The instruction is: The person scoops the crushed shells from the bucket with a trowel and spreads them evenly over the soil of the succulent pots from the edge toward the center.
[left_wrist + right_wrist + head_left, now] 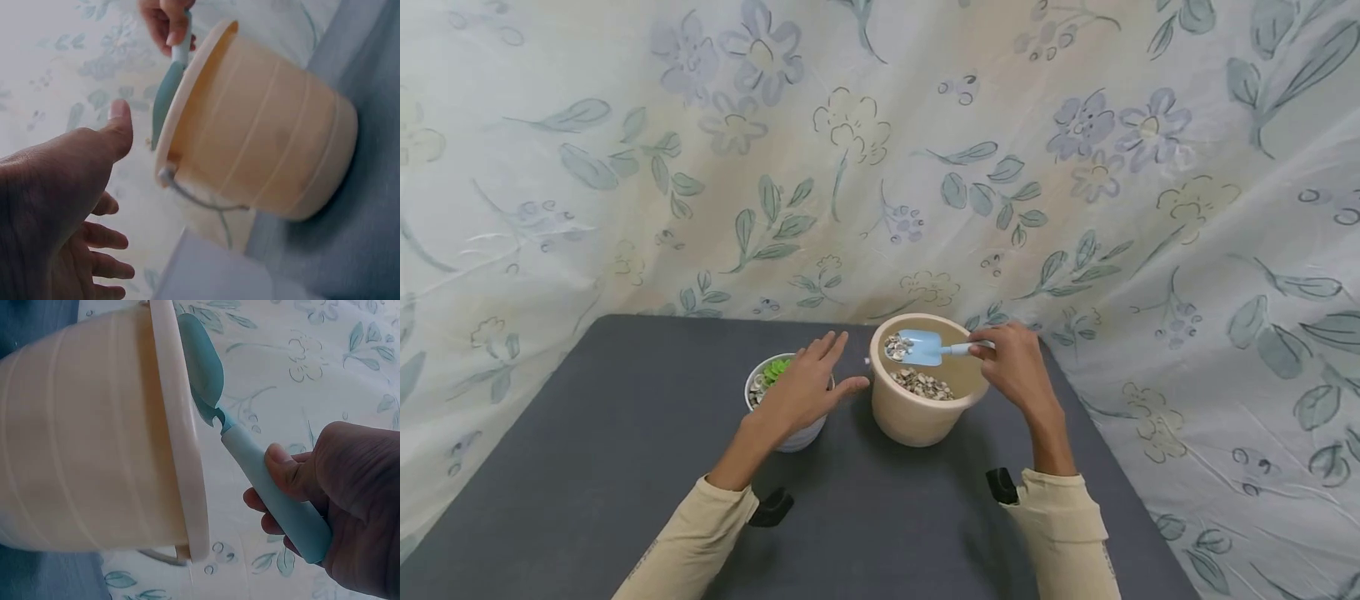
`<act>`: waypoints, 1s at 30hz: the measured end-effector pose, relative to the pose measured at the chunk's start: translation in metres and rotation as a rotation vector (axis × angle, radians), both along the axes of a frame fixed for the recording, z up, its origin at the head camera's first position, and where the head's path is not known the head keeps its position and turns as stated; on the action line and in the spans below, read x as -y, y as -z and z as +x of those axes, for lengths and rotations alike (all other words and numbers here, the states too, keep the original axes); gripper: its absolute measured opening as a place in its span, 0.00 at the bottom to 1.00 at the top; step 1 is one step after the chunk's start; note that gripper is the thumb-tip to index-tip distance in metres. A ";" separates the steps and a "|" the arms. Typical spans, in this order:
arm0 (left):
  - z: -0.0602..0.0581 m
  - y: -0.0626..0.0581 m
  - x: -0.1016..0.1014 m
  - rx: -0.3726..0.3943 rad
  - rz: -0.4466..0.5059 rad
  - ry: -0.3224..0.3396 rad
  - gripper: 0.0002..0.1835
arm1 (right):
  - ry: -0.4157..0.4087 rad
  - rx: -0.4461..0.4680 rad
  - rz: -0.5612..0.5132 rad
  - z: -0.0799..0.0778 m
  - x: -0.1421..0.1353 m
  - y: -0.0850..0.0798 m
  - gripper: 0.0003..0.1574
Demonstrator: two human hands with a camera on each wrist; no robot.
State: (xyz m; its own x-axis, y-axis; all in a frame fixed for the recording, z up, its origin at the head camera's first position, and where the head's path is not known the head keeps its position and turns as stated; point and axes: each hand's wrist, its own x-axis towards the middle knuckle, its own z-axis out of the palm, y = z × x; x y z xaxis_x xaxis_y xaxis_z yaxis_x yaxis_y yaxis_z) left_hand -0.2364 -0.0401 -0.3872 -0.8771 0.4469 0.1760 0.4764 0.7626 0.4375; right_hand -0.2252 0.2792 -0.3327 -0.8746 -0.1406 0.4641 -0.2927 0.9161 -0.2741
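Note:
My right hand [1017, 364] grips the handle of a light blue trowel [922, 347] over the mouth of a cream bucket [917, 423]. Small pebbles [897, 347] lie on the trowel's blade, and more pebbles [922, 384] cover the bucket's bottom. In the right wrist view the fingers and thumb wrap the trowel's handle [269, 487]. My left hand [801, 385] is held with its fingers extended above a white pot [805, 436], hiding part of it. A green succulent [775, 370] and pebbles show inside the pot. In the left wrist view that hand [69, 200] holds nothing.
Both pot and bucket stand on a dark grey table [625, 467]. A floral cloth [880, 167] hangs behind it and along the right side. The bucket has a thin grey bail handle [206, 203] hanging at its side.

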 end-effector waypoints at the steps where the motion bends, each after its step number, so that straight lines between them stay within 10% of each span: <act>1: 0.001 0.000 0.004 0.004 0.000 -0.008 0.50 | -0.007 -0.005 -0.002 0.000 0.001 0.000 0.08; 30: 0.041 0.031 0.088 0.032 0.015 -0.241 0.53 | -0.197 0.017 -0.041 -0.016 0.094 0.011 0.06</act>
State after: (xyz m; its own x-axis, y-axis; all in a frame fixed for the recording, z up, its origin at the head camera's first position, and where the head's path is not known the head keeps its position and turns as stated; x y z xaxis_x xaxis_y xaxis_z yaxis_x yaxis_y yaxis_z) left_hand -0.1955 -0.1279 -0.4181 -0.9633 0.2218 0.1513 0.2673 0.8460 0.4614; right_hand -0.2415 0.1849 -0.3433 -0.8396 -0.2912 0.4585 -0.4606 0.8291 -0.3168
